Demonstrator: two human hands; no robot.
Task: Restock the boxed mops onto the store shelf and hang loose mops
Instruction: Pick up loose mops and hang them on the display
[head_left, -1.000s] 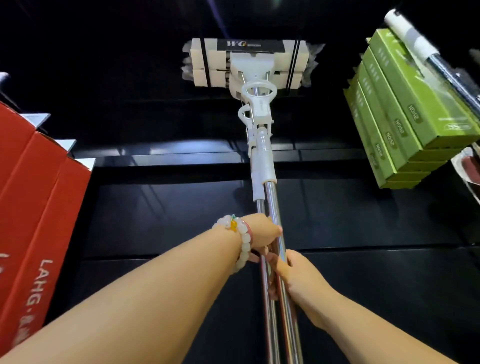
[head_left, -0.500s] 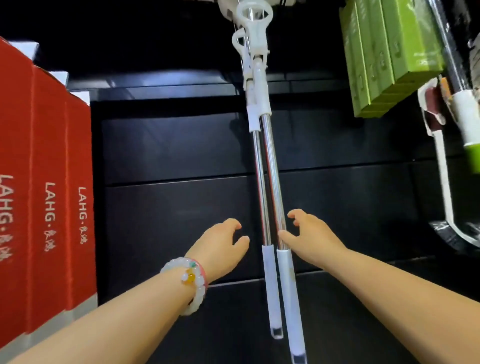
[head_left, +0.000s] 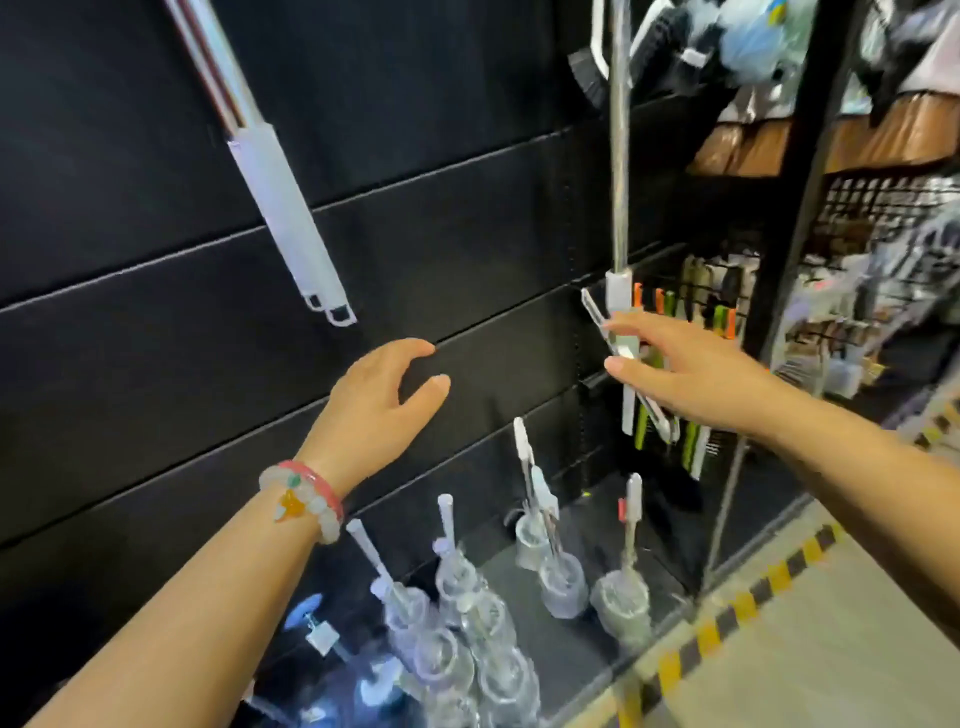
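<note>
Two loose mops hang side by side against the black shelf wall; only their handle ends (head_left: 291, 208) show, white grips with loops at the bottom, at upper left. My left hand (head_left: 376, 410), with a bead bracelet, hovers below them, fingers loosely curved, holding nothing. My right hand (head_left: 691, 374) reaches right, fingers spread in front of the white grip of another hanging mop handle (head_left: 619, 156); whether it touches the grip is unclear. No boxed mops are in view.
Several toilet brushes in clear holders (head_left: 563, 577) stand on the low shelf below my hands. Coloured brushes (head_left: 691, 312) hang behind my right hand. A black upright post (head_left: 800, 197) divides off racks of small goods. Yellow-black floor tape (head_left: 737, 608) runs at lower right.
Both hands let go of the two mop handles, which now hang free. My view dropped and swung right; my right hand moved toward another hanging handle.
</note>
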